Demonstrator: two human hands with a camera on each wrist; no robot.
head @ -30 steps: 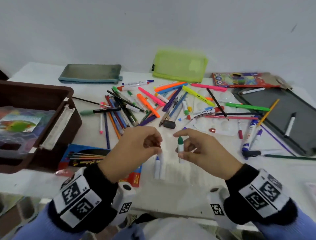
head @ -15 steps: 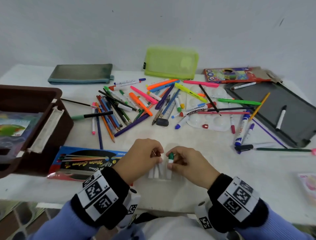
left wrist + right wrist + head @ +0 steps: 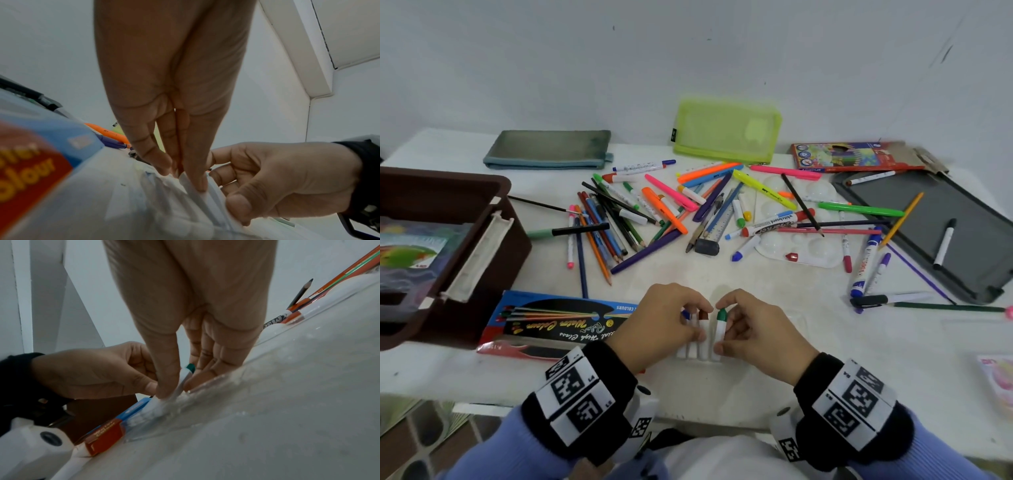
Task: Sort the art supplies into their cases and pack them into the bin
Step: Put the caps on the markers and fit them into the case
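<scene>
A white paint tube with a green cap (image 3: 719, 325) is pinched in my right hand (image 3: 722, 337) and lies beside a row of white paint tubes (image 3: 693, 346) near the table's front edge. My left hand (image 3: 697, 325) holds that row, whose caps show blue and dark red. In the right wrist view my thumb and fingers (image 3: 164, 386) pinch the green-capped tube (image 3: 186, 374) at the edge of a clear plastic tray (image 3: 257, 381). From the left wrist, my fingertips (image 3: 197, 185) press on the white tubes (image 3: 201, 204), with the right hand (image 3: 277, 178) alongside.
A brown bin (image 3: 448, 192) stands at the left, a water colour box (image 3: 558, 322) beside it. Pens and pencils (image 3: 654, 212) and a white palette (image 3: 804, 250) fill the middle. Behind lie a grey-blue pouch (image 3: 548, 149), green mesh pouch (image 3: 726, 132), pencil box (image 3: 849, 157) and dark case (image 3: 935, 233).
Both hands came down and closer to the table's front edge. The green-capped tube, held up apart a second ago, now lies against the row of tubes under my left hand.
</scene>
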